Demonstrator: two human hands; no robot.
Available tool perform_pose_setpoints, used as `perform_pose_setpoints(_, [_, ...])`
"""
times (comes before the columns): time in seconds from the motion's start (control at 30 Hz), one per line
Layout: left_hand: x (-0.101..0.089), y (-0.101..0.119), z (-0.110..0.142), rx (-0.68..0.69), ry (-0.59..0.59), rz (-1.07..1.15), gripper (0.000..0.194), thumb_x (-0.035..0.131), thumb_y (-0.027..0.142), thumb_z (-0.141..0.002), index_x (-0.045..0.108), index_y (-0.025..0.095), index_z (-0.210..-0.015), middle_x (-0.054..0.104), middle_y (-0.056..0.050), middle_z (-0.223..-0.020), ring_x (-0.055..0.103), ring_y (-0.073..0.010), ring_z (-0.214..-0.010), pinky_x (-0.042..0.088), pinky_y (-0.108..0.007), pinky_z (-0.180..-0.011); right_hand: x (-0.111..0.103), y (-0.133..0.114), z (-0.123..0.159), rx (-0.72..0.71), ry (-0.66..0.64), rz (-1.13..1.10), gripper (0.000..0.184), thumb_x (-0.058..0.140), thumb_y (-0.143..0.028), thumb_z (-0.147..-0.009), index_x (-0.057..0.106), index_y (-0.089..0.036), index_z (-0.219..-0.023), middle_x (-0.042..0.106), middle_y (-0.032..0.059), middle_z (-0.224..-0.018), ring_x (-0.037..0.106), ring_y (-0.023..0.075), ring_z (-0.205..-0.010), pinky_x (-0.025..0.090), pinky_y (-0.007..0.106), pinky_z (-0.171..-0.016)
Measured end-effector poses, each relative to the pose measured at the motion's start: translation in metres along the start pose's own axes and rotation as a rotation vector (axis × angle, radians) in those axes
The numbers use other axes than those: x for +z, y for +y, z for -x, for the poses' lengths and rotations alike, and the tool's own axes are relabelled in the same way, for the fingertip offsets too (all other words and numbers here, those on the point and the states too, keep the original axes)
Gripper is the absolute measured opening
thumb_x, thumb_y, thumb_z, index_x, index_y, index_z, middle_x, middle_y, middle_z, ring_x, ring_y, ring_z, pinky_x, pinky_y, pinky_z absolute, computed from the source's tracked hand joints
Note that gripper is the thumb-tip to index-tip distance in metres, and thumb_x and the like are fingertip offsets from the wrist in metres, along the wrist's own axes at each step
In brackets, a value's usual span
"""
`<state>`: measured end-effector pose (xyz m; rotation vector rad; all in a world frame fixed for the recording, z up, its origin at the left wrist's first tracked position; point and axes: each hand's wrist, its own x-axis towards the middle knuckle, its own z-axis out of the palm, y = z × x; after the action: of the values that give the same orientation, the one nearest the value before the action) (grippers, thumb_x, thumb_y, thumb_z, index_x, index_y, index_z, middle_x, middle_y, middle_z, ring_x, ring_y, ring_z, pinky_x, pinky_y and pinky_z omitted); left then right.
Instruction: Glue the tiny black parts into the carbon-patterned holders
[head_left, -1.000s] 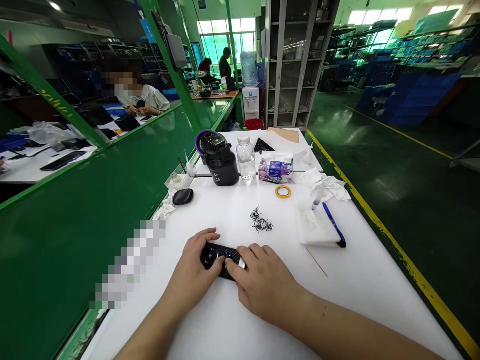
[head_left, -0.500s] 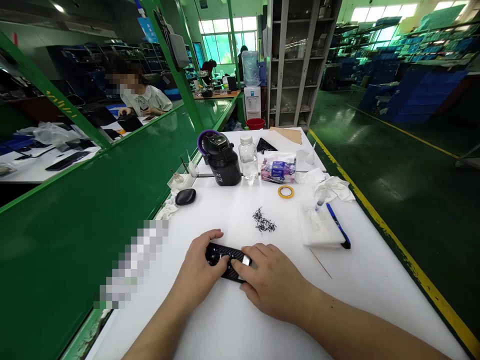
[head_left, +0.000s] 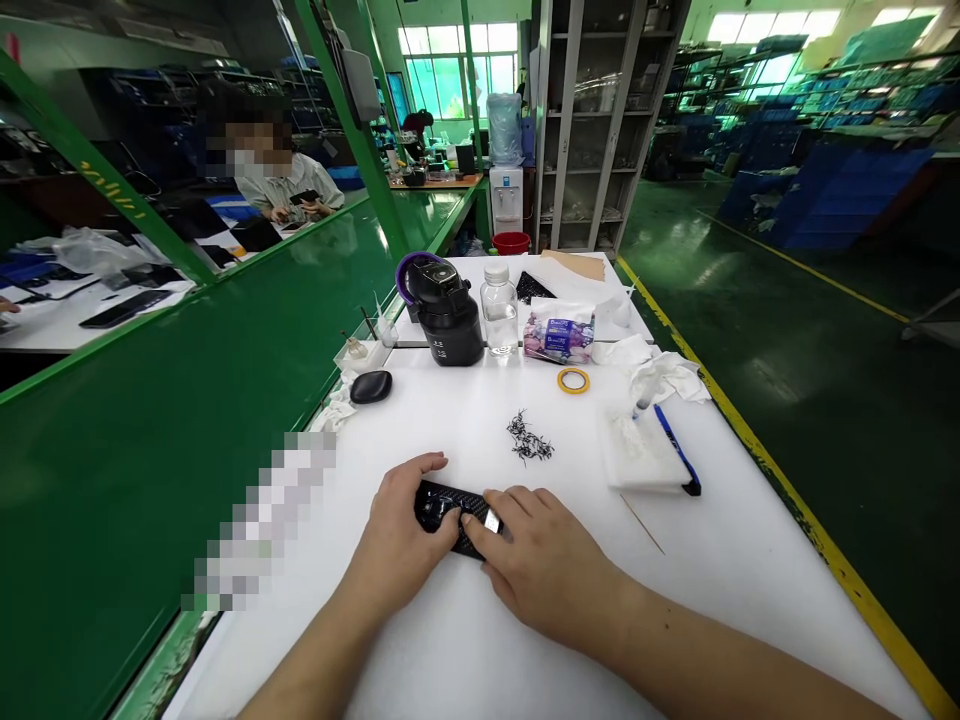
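A flat black panel (head_left: 448,497) with a fine woven-looking pattern and glossy raised parts lies on the white table between my hands. Gripping its left end is my left hand (head_left: 405,525), thumb pressed on the face and fingers along the far edge. My right hand (head_left: 536,545) closes on the right end, its thumb tucked at the near edge and a finger on the face close to my left thumb. A pale shiny patch shows at that right end. Beyond the panel lies a small pile of thin black strips (head_left: 529,440).
Behind stand a black jug (head_left: 450,325), a clear bottle (head_left: 500,315) and a tissue pack (head_left: 559,335). To the right are yellow tape (head_left: 573,380), a white pad (head_left: 645,455), a blue cutter (head_left: 675,448) and a thin stick (head_left: 642,524). A black mouse (head_left: 371,387) sits left. A co-worker (head_left: 289,185) sits beyond the green partition.
Both hands keep their hold on the panel, with hardly any movement. The co-worker's hands have shifted and now hold up a dark object. The camera view has moved slightly.
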<state>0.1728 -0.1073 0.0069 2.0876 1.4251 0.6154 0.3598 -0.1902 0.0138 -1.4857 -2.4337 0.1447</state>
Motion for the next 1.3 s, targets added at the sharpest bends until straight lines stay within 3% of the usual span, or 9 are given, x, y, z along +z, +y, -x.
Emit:
perform_pose_setpoints(0.23, [-0.001, 0.003, 0.007, 0.17, 0.146, -0.014, 0.036, 0.058, 0.027, -0.081, 0.053, 0.025, -0.116, 0.054, -0.007, -0.13, 0.046, -0.0278, -0.128, 0.039, -0.049, -0.109, -0.005, 0.003, -0.001, -0.014, -0.004, -0.041, 0.044, 0.051, -0.027, -0.093, 0.049, -0.019, -0.136, 0.055, 0.0154, -0.131, 0.051, 0.028, -0.109, 0.043, 0.042, -0.088])
perform_pose_setpoints(0.43, [-0.01, -0.003, 0.007, 0.093, 0.199, 0.125, 0.024, 0.051, 0.026, -0.085, 0.057, 0.025, -0.108, 0.06, -0.006, -0.125, 0.053, -0.0262, -0.123, 0.043, -0.047, -0.105, -0.005, 0.001, -0.003, -0.001, -0.007, -0.021, 0.044, 0.053, -0.026, -0.091, 0.051, -0.02, -0.134, 0.058, 0.0143, -0.122, 0.052, 0.028, -0.103, 0.041, 0.041, -0.084])
perform_pose_setpoints(0.53, [-0.024, -0.001, 0.005, 0.155, 0.08, 0.122, 0.034, 0.051, 0.027, -0.086, 0.053, 0.026, -0.12, 0.057, -0.006, -0.132, 0.048, -0.0264, -0.13, 0.041, -0.048, -0.109, -0.004, 0.001, -0.002, -0.007, 0.001, -0.006, 0.042, 0.05, -0.026, -0.092, 0.051, -0.019, -0.134, 0.059, 0.0138, -0.119, 0.052, 0.0274, -0.1, 0.041, 0.041, -0.083])
perform_pose_setpoints(0.7, [-0.052, 0.01, -0.002, 0.381, -0.239, -0.188, 0.057, 0.059, 0.023, -0.08, 0.048, 0.031, -0.135, 0.044, -0.003, -0.149, 0.023, -0.03, -0.146, 0.033, -0.052, -0.116, -0.004, -0.002, -0.003, 0.002, 0.012, 0.024, 0.042, 0.05, -0.025, -0.092, 0.051, -0.019, -0.133, 0.059, 0.0131, -0.118, 0.052, 0.0275, -0.101, 0.042, 0.041, -0.081])
perform_pose_setpoints(0.8, [-0.055, 0.009, -0.012, 0.411, -0.367, -0.222, 0.064, 0.06, 0.02, -0.076, 0.048, 0.031, -0.138, 0.05, -0.005, -0.145, 0.028, -0.0323, -0.143, 0.036, -0.054, -0.113, -0.005, -0.002, -0.003, 0.011, 0.007, 0.024, 0.042, 0.052, -0.025, -0.091, 0.052, -0.02, -0.132, 0.059, 0.0125, -0.117, 0.053, 0.0272, -0.1, 0.043, 0.041, -0.082])
perform_pose_setpoints(0.9, [-0.05, 0.006, -0.018, 0.381, -0.416, -0.176, 0.061, 0.062, 0.021, -0.075, 0.052, 0.03, -0.135, 0.062, -0.006, -0.13, 0.039, -0.0319, -0.136, 0.04, -0.052, -0.109, -0.003, 0.002, 0.001, -0.011, 0.0, -0.01, 0.045, 0.054, -0.029, -0.091, 0.051, -0.021, -0.135, 0.058, 0.0133, -0.125, 0.053, 0.0274, -0.107, 0.045, 0.043, -0.087])
perform_pose_setpoints(1.0, [-0.051, 0.002, -0.007, 0.354, -0.324, -0.169, 0.062, 0.065, 0.023, -0.072, 0.053, 0.027, -0.133, 0.066, -0.008, -0.122, 0.049, -0.0314, -0.126, 0.042, -0.052, -0.107, -0.001, 0.008, 0.007, -0.042, 0.028, -0.047, 0.051, 0.058, -0.032, -0.09, 0.047, -0.023, -0.139, 0.049, 0.0149, -0.14, 0.048, 0.0296, -0.122, 0.043, 0.047, -0.097])
perform_pose_setpoints(1.1, [-0.078, -0.016, 0.034, 0.246, -0.174, -0.208, 0.058, 0.067, 0.027, -0.072, 0.053, 0.027, -0.128, 0.062, -0.009, -0.128, 0.053, -0.0308, -0.124, 0.042, -0.049, -0.107, -0.003, 0.015, 0.012, -0.1, 0.157, -0.084, 0.058, 0.059, -0.029, -0.09, 0.041, -0.018, -0.144, 0.047, 0.0165, -0.142, 0.041, 0.031, -0.129, 0.041, 0.05, -0.104])
perform_pose_setpoints(1.3, [-0.194, -0.117, 0.155, -0.354, 0.269, -0.333, 0.053, 0.062, 0.057, -0.079, 0.044, 0.034, -0.123, 0.07, -0.003, -0.117, 0.062, -0.0305, -0.115, 0.049, -0.05, -0.099, -0.019, 0.024, 0.007, -0.051, 0.563, -0.186, 0.036, 0.054, -0.019, -0.091, 0.054, -0.016, -0.127, 0.058, 0.0132, -0.115, 0.052, 0.0277, -0.114, 0.046, 0.048, -0.099])
